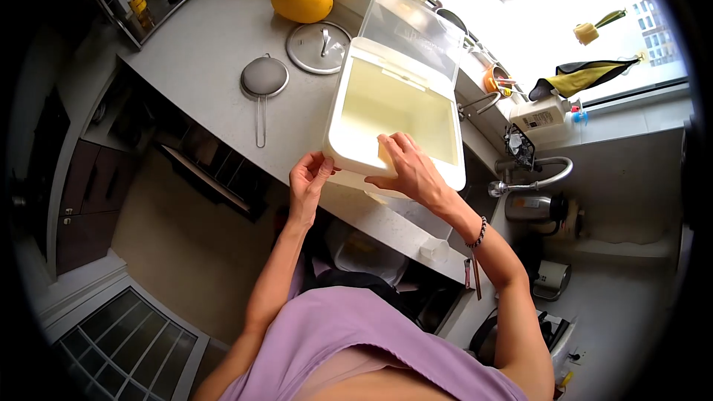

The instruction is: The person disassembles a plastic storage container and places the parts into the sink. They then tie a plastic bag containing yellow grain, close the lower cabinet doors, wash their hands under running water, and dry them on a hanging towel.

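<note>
A white plastic storage bin [349, 154] stands at the counter's front edge, with its clear flip lid [408, 26] raised at the back. Its inside looks pale yellow, and I see nothing in it. My left hand [306, 184] is closed at the bin's front left corner, thumb and fingers pinching its edge. Over the front rim reaches my right hand [408, 169], its fingers inside the bin and its thumb outside, gripping the wall. The right fingertips are partly hidden against the inner wall.
Left of the bin lie a mesh strainer [264, 76], a glass pot lid [319, 47] and a yellow melon [301, 1]. A bottle rack [145, 0] stands farther left. At right are a faucet [546, 171], a white bottle [538, 113] and a metal kettle [531, 207].
</note>
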The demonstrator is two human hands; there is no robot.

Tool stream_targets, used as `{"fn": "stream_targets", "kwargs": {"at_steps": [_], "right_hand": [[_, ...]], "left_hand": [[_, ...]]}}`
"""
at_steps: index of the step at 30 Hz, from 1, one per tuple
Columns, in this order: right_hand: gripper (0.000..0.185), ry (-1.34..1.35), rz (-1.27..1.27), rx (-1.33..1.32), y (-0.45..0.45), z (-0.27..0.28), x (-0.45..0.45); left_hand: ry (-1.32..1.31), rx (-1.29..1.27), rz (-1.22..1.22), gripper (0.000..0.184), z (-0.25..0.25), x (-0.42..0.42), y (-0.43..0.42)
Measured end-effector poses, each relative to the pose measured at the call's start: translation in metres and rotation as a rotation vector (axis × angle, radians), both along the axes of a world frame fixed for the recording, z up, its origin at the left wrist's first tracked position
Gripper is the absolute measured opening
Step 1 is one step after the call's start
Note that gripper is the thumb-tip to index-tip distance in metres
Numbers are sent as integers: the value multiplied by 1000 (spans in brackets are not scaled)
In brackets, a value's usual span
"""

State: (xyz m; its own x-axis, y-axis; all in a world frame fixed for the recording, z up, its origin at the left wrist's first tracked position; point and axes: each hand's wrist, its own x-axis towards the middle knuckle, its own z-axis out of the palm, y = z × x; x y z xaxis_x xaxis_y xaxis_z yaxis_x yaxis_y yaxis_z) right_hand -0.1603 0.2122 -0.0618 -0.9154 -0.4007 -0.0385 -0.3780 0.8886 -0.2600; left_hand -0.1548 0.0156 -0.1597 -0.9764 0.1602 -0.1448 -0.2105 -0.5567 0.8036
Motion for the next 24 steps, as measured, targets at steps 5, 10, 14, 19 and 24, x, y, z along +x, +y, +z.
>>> {"fn": "stream_targets", "kwargs": {"at_steps": [5, 10, 14, 19, 24], "right_hand": [[64, -91, -48, -116, -7, 8, -4], [63, -115, -41, -158, -7, 2, -1], [67, -124, -65, -184, -5, -8, 4], [61, -153, -78, -255, -6, 1, 2], [58, -172, -95, -251, -4, 10, -2]], "left_hand": [[18, 8, 80, 22, -12, 0, 3], [-10, 48, 114, 17, -19, 5, 3], [-16, 35, 136, 13, -25, 9, 3], [-14, 30, 158, 10, -18, 6, 4], [-5, 12, 158, 16, -11, 0, 9]]}}
